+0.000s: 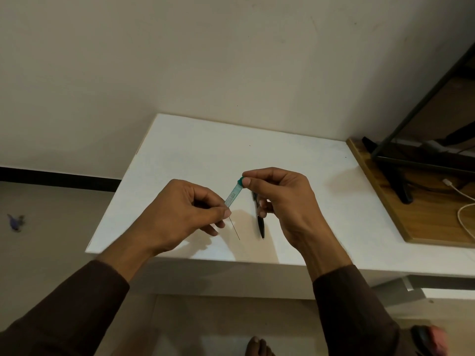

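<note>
Head view: left hand [180,211] and right hand [282,199] each pinch what seems a teal tube [234,194].

A white cable [446,181] lies on the wooden desk [401,219] (far right).

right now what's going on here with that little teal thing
A person holds a slim teal tube above a white table. The right hand pinches its capped top end. The left hand pinches the lower end, where a thin dark rod, perhaps a pencil lead, sticks out. A black pen lies on the table beneath the right hand.
</note>
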`<act>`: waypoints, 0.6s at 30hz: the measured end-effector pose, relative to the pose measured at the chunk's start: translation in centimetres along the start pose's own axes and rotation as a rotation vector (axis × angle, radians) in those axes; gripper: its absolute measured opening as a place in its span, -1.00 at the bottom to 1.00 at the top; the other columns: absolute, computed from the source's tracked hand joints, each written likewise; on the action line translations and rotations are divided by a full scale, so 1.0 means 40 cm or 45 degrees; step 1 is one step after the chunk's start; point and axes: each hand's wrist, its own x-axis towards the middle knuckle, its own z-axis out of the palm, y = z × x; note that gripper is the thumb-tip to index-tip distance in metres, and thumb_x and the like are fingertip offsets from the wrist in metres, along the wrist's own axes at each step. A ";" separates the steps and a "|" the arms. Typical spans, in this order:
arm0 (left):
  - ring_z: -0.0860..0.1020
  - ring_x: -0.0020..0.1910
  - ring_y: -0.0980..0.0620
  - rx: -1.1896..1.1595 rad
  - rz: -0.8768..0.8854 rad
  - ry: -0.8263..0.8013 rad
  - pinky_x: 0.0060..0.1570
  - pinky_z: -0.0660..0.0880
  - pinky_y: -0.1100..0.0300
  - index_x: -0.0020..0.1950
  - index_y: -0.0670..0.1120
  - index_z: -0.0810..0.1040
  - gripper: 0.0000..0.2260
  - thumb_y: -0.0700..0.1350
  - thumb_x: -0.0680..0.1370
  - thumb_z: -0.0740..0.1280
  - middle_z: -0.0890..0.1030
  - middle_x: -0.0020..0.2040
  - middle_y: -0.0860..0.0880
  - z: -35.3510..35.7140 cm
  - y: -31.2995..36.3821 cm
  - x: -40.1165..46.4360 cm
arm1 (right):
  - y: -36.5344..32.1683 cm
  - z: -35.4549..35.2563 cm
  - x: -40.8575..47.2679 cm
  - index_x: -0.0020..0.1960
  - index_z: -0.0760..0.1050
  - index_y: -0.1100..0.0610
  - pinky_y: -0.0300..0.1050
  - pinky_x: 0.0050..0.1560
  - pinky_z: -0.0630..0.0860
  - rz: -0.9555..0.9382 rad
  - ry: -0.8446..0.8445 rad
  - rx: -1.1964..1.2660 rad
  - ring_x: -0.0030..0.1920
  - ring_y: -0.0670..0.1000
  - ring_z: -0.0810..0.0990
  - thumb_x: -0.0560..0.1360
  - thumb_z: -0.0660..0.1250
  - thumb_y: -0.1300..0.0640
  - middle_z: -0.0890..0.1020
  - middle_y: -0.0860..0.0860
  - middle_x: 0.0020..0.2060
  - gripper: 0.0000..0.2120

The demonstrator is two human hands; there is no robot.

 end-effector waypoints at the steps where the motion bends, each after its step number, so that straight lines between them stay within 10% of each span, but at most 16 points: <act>1: 0.76 -0.21 -0.02 0.004 -0.002 0.007 -0.25 0.70 0.20 -0.11 -0.09 0.81 -0.93 -0.21 0.52 0.52 0.78 -0.18 -0.01 0.000 0.000 0.001 | -0.001 -0.001 0.000 -0.07 0.78 0.09 -0.16 -0.42 0.47 -0.004 -0.007 -0.002 -0.43 -0.01 0.46 0.48 0.54 0.21 0.64 -0.02 -0.43 -0.94; 18: 0.78 -0.23 -0.04 -0.128 -0.032 0.068 -0.20 0.68 0.26 -0.06 -0.12 0.81 -0.92 -0.20 0.48 0.54 0.79 -0.15 -0.05 -0.001 0.003 0.002 | -0.011 -0.001 -0.008 -0.05 0.73 0.16 -0.08 -0.28 0.67 -0.017 -0.037 -0.031 -0.21 0.01 0.73 0.54 0.46 0.29 0.77 0.06 -0.21 -0.91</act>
